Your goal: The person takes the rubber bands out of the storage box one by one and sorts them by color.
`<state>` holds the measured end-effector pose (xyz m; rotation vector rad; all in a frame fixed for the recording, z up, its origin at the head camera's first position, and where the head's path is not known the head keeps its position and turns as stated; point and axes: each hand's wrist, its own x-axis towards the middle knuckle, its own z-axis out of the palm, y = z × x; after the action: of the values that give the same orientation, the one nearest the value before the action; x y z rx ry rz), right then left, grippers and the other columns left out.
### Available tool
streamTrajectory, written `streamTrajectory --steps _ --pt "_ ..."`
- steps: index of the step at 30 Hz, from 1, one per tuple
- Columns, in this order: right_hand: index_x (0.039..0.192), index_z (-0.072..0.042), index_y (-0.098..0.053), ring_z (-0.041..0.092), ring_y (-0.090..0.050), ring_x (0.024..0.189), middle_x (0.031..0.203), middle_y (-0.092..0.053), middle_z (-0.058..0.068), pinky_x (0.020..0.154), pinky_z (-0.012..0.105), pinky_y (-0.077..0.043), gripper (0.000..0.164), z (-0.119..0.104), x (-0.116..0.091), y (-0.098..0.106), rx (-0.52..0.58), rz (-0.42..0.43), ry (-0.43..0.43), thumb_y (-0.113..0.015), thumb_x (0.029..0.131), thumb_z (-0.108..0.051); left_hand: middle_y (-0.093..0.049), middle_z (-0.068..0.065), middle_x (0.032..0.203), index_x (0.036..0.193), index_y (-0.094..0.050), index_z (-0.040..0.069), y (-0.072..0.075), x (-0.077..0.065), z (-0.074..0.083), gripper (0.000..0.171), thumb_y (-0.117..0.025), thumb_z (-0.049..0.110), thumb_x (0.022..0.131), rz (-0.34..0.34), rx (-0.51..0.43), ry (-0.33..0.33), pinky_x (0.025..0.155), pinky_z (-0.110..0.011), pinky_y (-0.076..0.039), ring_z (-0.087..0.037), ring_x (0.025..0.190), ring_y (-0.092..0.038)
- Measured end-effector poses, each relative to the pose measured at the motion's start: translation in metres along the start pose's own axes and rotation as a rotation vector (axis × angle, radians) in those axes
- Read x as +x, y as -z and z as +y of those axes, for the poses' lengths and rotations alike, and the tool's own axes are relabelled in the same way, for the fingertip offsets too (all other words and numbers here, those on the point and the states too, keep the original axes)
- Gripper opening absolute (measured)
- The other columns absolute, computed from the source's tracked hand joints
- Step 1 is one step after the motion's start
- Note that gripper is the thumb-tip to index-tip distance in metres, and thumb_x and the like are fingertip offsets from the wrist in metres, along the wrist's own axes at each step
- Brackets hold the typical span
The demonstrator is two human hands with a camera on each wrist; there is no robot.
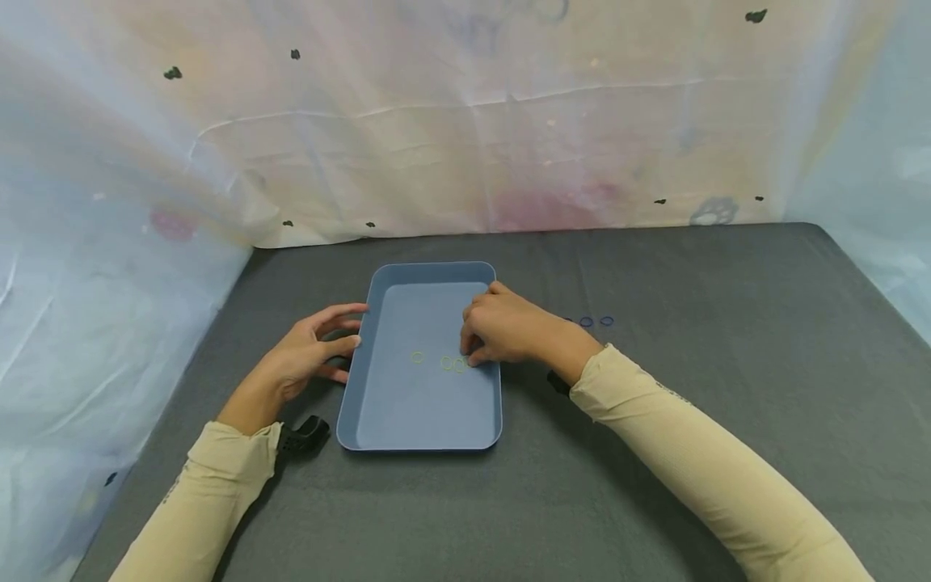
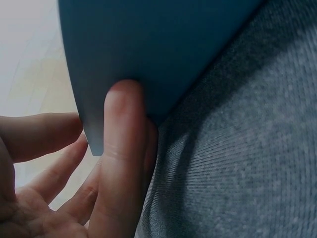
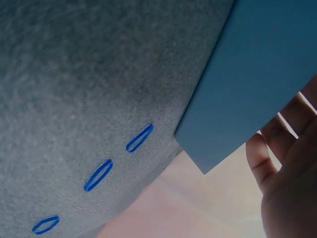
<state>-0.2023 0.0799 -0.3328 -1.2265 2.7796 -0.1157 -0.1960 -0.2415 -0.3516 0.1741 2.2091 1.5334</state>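
A blue-grey rectangular tray (image 1: 422, 432) lies on the dark grey cloth. My left hand (image 1: 309, 352) is at the tray's left side; in the left wrist view its thumb (image 2: 124, 119) lies against the outer wall, with other fingers by the rim. Over the tray's right side reaches my right hand (image 1: 502, 327), fingers bent down and fingertips beside a row of thin yellow rings (image 1: 447, 364). Whether a ring is between those fingertips is hidden. Another yellow ring (image 1: 418, 356) lies apart to the left. The right wrist view shows only part of the hand (image 3: 292, 183) above the rim.
Three thin blue rings (image 3: 98, 175) lie in a row on the cloth beyond the right wrist, outside the tray. A pale patterned sheet (image 1: 465, 162) hangs behind the table (image 1: 698, 307). A black wrist device (image 1: 305, 436) sits by the left cuff, near the tray's corner.
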Motion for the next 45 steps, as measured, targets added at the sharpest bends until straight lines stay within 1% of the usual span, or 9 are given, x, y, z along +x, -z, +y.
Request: streamTrajectory --steps 7,15,22,34,40,45 --pt "0.089 -0.028 -0.079 0.012 -0.058 0.095 0.087 -0.067 -0.012 0.099 0.039 -0.034 0.012 -0.002 -0.001 0.003 0.02 -0.002 -0.009 -0.082 0.082 -0.037 -0.034 -0.021 0.155 0.155 -0.035 0.017 0.0 -0.002 0.001 0.061 -0.062 0.019 0.1 -0.002 -0.013 -0.004 0.072 -0.043 -0.063 -0.02 0.103 -0.063" --pt "0.081 -0.028 -0.076 0.012 -0.057 0.089 0.082 -0.066 -0.012 0.097 0.04 -0.034 0.009 -0.002 -0.004 0.003 0.02 0.005 -0.01 -0.08 0.084 -0.036 -0.034 -0.022 0.155 0.154 -0.035 0.017 -0.001 -0.001 0.001 0.06 -0.061 0.018 0.1 0.005 -0.011 -0.001 0.072 -0.043 -0.063 -0.02 0.102 -0.063" --pt "0.084 -0.029 -0.077 0.01 -0.057 0.089 0.082 -0.065 -0.014 0.096 0.04 -0.034 0.007 -0.002 -0.005 0.002 0.045 0.014 0.002 -0.081 0.083 -0.035 -0.033 -0.021 0.156 0.155 -0.036 0.018 -0.001 -0.001 0.001 0.06 -0.061 0.02 0.1 0.008 0.006 0.002 0.072 -0.043 -0.063 -0.021 0.104 -0.062" --pt "0.083 -0.029 -0.077 0.007 -0.059 0.085 0.081 -0.065 -0.014 0.096 0.04 -0.033 0.006 -0.003 -0.004 0.001 0.066 -0.016 0.008 -0.08 0.084 -0.034 -0.033 -0.021 0.156 0.155 -0.035 0.017 -0.001 -0.002 0.0 0.061 -0.062 0.019 0.1 0.004 -0.008 -0.005 0.072 -0.043 -0.063 -0.021 0.105 -0.062" --pt "0.082 -0.028 -0.077 0.006 -0.057 0.084 0.08 -0.065 -0.016 0.096 0.04 -0.033 0.006 -0.002 -0.008 0.005 0.117 0.025 -0.005 -0.08 0.084 -0.033 -0.034 -0.021 0.156 0.155 -0.036 0.018 -0.001 -0.001 0.001 0.061 -0.062 0.019 0.1 0.001 -0.014 -0.004 0.072 -0.043 -0.063 -0.022 0.105 -0.063" --pt "0.08 -0.03 -0.077 0.005 -0.059 0.086 0.081 -0.066 -0.017 0.096 0.04 -0.033 0.006 -0.001 -0.013 0.01 0.157 0.058 -0.008 -0.081 0.084 -0.034 -0.035 -0.021 0.155 0.155 -0.035 0.017 -0.001 -0.001 0.001 0.06 -0.061 0.018 0.1 0.003 -0.011 -0.004 0.072 -0.043 -0.063 -0.022 0.105 -0.063"
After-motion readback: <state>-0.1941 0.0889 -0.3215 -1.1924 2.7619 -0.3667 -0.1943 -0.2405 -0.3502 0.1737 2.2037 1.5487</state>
